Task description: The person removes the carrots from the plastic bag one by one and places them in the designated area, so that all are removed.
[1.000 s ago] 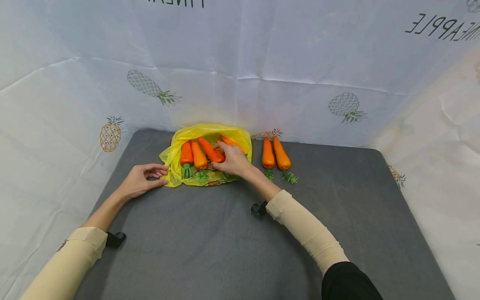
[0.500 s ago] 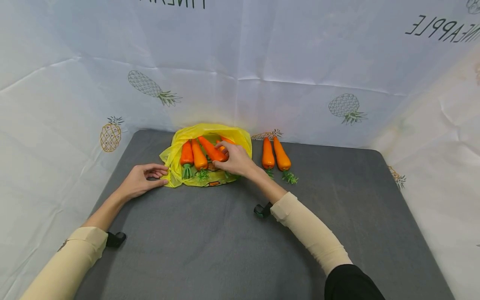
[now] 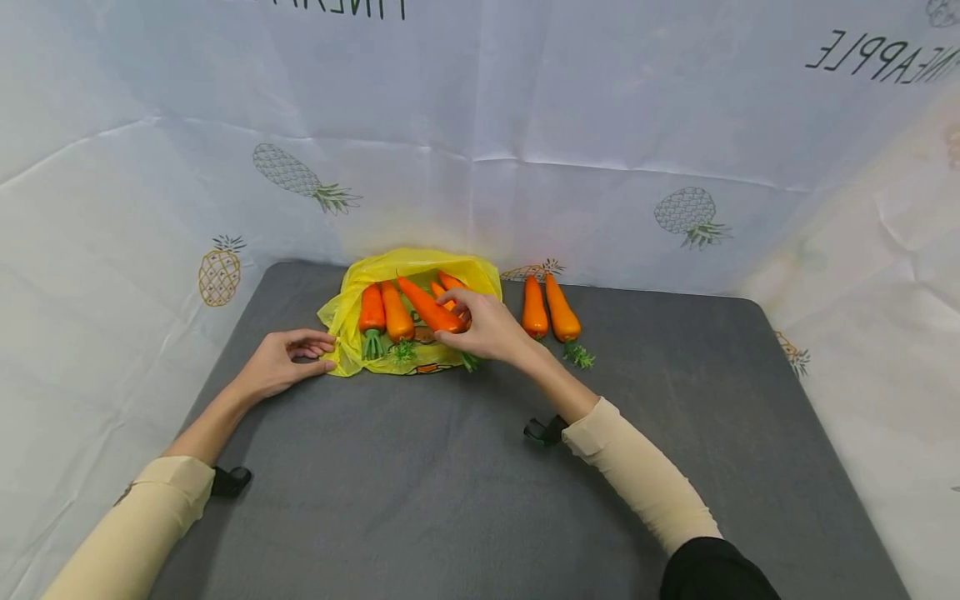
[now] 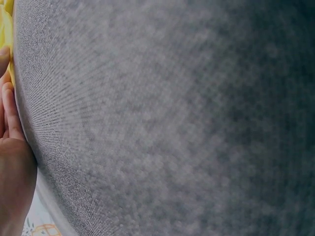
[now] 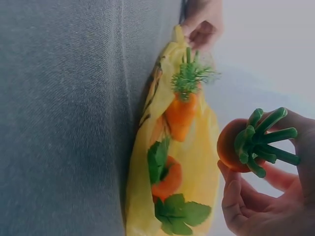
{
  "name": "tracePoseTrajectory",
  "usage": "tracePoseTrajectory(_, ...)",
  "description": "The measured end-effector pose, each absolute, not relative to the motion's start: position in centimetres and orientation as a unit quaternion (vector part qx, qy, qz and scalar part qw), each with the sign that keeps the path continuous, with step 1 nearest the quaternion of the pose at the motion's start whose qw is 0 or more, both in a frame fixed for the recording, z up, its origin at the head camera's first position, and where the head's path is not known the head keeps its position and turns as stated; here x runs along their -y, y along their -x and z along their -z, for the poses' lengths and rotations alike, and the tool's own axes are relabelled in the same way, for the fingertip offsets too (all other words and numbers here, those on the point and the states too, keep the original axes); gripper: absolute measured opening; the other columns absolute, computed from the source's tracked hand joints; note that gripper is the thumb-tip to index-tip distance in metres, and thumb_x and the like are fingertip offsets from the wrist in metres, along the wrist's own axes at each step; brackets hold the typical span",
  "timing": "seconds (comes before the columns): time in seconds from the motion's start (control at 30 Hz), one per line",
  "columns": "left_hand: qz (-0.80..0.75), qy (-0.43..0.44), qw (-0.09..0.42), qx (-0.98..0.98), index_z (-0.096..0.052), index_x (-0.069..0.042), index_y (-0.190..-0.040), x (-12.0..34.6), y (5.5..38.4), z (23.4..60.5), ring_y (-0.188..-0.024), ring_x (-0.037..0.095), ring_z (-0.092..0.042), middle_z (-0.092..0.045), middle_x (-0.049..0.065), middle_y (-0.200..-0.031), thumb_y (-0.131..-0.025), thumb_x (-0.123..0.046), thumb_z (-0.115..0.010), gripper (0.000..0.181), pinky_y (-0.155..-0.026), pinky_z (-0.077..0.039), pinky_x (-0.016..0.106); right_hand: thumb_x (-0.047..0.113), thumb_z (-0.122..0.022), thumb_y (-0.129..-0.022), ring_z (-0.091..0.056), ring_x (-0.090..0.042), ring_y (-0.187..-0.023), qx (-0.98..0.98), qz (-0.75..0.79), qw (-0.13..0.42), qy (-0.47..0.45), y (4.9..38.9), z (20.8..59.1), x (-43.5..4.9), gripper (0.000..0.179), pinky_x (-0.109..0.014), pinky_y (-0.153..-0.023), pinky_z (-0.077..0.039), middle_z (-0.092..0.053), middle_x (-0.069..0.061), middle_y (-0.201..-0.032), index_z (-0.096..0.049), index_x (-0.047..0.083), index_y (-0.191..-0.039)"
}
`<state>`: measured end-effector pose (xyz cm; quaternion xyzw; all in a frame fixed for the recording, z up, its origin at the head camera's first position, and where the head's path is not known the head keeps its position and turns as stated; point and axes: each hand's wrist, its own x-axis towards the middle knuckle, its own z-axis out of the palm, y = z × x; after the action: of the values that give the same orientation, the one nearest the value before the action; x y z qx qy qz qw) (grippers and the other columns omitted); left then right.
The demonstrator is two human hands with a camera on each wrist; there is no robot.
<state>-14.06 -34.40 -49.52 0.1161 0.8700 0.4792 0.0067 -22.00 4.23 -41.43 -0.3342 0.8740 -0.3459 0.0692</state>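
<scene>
A toy-like orange carrot (image 3: 423,304) is held at its thick end by my right hand (image 3: 491,329), its tip pointing to the far left above the yellow plastic bag (image 3: 341,302). In the right wrist view the held carrot (image 5: 229,147) shows its stubby green stalks, gripped between thumb and fingers. My left hand (image 3: 281,365) pinches the bag's left edge. On the bag's left lie a red-orange carrot (image 3: 372,308) and an orange carrot (image 3: 397,312), leaves toward me. More carrots (image 3: 450,281) lie behind the right fingers, partly hidden.
Right of the bag, two orange carrots (image 3: 535,307) lie side by side on the grey table (image 3: 420,483). A white pineapple-print cloth (image 3: 525,108) hangs behind the table's back edge. Black straps (image 3: 543,431) sit at both wrists.
My right hand has moved slightly right and toward me, drawing the gripped carrot along. Its green stalks now show below the hand. The left hand and the bag look unmoved.
</scene>
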Motion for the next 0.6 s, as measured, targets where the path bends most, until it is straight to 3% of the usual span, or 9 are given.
tracePoseTrajectory(0.23, -0.475, -0.115, 0.005, -0.872, -0.075, 0.002, -0.129, 34.5, 13.9, 49.6, -0.094, -0.001, -0.069, -0.079, 0.024, -0.115, -0.093, -0.007, -0.086, 0.038, -0.083, -0.056, 0.008, 0.034, -0.081, -0.097, -0.075, -0.025, -0.104, -0.872, 0.364, 0.059, 0.321, 21.1, 40.1, -6.4, 0.05, -0.038, -0.086, -0.063, -0.079, -0.014, -0.125, -0.067, 0.015, -0.141)
tracePoseTrajectory(0.4, -0.472, -0.113, 0.004, -0.874, -0.076, 0.001, -0.128, 34.5, 14.0, 49.6, -0.094, 0.0, -0.07, -0.08, 0.024, -0.115, -0.093, -0.008, -0.087, 0.038, -0.083, -0.056, 0.008, 0.032, -0.081, -0.097, -0.073, -0.025, -0.094, -0.871, 0.384, 0.044, 0.302, 21.0, 39.0, -8.0, 0.049, -0.035, -0.075, -0.059, -0.079, -0.014, -0.121, -0.067, 0.015, -0.141)
tracePoseTrajectory(0.6, -0.472, -0.111, 0.006, -0.875, -0.075, 0.002, -0.129, 34.4, 14.1, 49.4, -0.094, -0.001, -0.069, -0.079, 0.024, -0.115, -0.093, -0.008, -0.087, 0.039, -0.083, -0.056, 0.008, 0.032, -0.082, -0.096, -0.072, -0.025, -0.087, -0.872, 0.401, 0.028, 0.278, 21.1, 38.3, -9.7, 0.049, -0.034, -0.077, -0.059, -0.077, -0.013, -0.118, -0.067, 0.015, -0.139)
